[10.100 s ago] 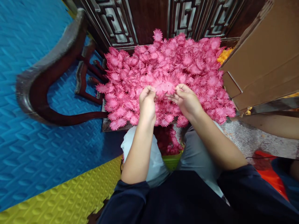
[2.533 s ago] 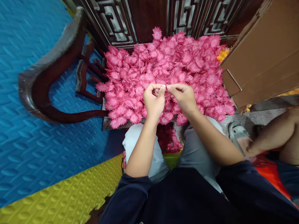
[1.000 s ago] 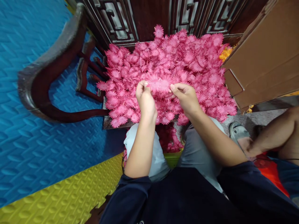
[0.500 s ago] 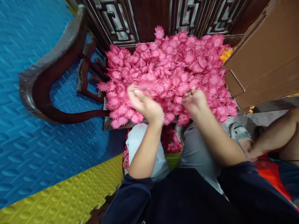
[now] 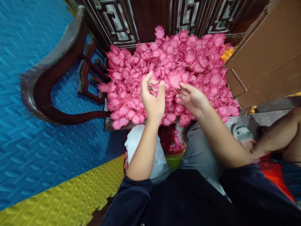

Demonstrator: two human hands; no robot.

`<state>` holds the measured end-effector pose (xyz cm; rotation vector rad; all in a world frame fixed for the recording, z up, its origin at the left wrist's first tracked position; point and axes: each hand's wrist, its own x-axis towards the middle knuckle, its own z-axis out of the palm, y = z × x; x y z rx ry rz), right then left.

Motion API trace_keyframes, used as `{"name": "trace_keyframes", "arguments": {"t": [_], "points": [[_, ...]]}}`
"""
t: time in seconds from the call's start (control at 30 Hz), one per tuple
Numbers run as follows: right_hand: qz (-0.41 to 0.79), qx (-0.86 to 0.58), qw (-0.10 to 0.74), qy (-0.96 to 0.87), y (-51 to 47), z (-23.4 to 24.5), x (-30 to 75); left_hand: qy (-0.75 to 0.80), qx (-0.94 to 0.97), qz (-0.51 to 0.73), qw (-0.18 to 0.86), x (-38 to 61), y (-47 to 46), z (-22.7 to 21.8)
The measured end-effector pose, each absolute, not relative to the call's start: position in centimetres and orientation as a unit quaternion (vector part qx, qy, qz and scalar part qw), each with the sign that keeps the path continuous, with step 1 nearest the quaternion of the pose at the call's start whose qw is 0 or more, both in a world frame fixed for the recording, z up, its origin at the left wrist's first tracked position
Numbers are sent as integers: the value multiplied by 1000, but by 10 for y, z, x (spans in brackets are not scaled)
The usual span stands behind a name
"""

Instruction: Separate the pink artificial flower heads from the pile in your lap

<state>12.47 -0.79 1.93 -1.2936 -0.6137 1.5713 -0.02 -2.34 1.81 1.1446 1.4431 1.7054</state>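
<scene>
Blue textured matting (image 5: 25, 147) sweeps down the left flank, a yellow mat (image 5: 61, 194) beneath it, and across the top we have dark latticed wood panels (image 5: 150, 18). Curving in from the left comes a dark wooden armrest (image 5: 44, 81), and just beside it, centre stage, a great heap of pink artificial flowers (image 5: 131, 66) covers the wooden seat (image 5: 109, 125)! On the right flank, a brown cardboard box (image 5: 265, 59) leans in, orange bits (image 5: 227, 55) peeking out at its edge.

Now to the hands, both above the heap. Left hand (image 5: 154, 102): thumb and forefinger well apart, the other fingers curled, nothing visible in the gap. Right hand (image 5: 194, 99): fingers loosely spread, tips right at the petal edge of one large pink flower (image 5: 175, 80) (whether they actually pinch it, I cannot tell). That flower sits between the two hands, nearer the right.

Down below, a green container (image 5: 172, 161) shows between the knees, more pink blooms (image 5: 176, 144) above it, and over to the right, another person's grey clog (image 5: 241, 131).
</scene>
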Motion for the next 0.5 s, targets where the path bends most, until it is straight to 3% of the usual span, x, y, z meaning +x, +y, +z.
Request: {"name": "trace_keyframes", "arguments": {"t": [0.33, 0.5], "points": [[586, -524, 484, -383, -15, 22, 125, 561, 558, 557, 253, 0, -27, 20], [599, -507, 478, -394, -15, 21, 124, 543, 564, 547, 296, -4, -24, 16]]}}
